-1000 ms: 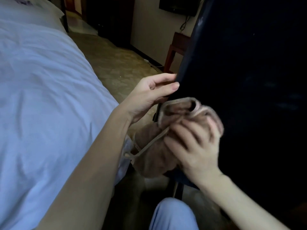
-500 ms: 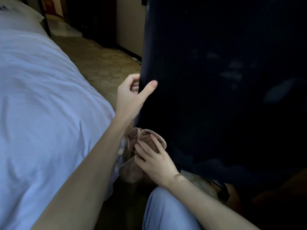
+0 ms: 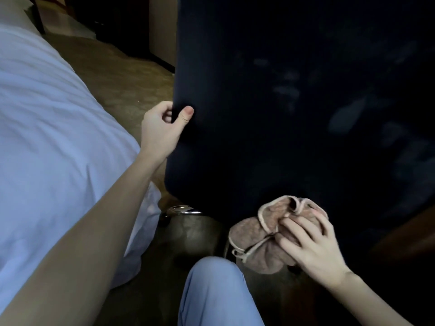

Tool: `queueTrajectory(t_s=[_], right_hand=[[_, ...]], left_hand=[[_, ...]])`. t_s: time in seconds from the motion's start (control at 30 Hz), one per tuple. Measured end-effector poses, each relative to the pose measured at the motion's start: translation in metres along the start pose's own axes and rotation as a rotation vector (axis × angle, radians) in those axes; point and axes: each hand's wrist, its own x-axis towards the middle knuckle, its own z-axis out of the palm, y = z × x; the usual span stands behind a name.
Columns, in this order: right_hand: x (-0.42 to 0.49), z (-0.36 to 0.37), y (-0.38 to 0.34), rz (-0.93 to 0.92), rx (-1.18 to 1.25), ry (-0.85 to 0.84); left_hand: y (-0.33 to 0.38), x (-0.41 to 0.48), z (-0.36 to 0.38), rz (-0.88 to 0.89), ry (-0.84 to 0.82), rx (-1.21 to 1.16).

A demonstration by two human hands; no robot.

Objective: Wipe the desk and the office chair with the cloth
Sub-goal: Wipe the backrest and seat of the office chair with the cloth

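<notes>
Two hands: both at the dark back of the office chair [image 3: 259, 114].
Step in hand: wiping the chair's back, low, at its bottom edge. Table not in view; cannot judge it.
Position of cloth [image 3: 254, 241]: brownish, bunched, against the back's lower edge, trim loop hanging.
Grip, right hand [image 3: 310, 245]: closed on the cloth, fingers spread over the bundle, wrist low.
Grip, left hand [image 3: 162, 132]: clamps the back's left edge, thumb facing the camera, fingers curled behind; forearm runs beside the bed [image 3: 47, 137].
Next move (judgement): carry the cloth up toward the pale smears [image 3: 287, 90]; brace against swivel.
</notes>
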Motion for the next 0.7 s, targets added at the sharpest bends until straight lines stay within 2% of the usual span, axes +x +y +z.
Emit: queueTrajectory(t_s=[0.2,0.33,0.4,0.47,0.57,0.7], right_hand=[[-0.028,-0.013,0.006,0.112,-0.029,-0.049],[0.005,-0.001,-0.032,0.201,0.05,0.039],[0.031,0.008,-0.052,0.236,0.137,0.093],[0.064,0.019,-0.075,0.241,0.236,0.063],[0.115,0.038,-0.105,0.102,0.271,0.031],[0.154,0.043,-0.113,0.132,0.284,0.036]], left_hand=[[-0.003,-0.002,0.007,-0.052,0.037,-0.04],[-0.011,-0.019,0.026,-0.163,0.173,-0.079],[-0.017,-0.034,0.044,-0.207,0.277,0.001],[-0.02,-0.053,0.064,-0.221,0.324,0.15],[-0.028,-0.075,0.085,-0.243,0.242,0.153],[-0.054,-0.056,0.075,-0.199,0.15,0.117]])
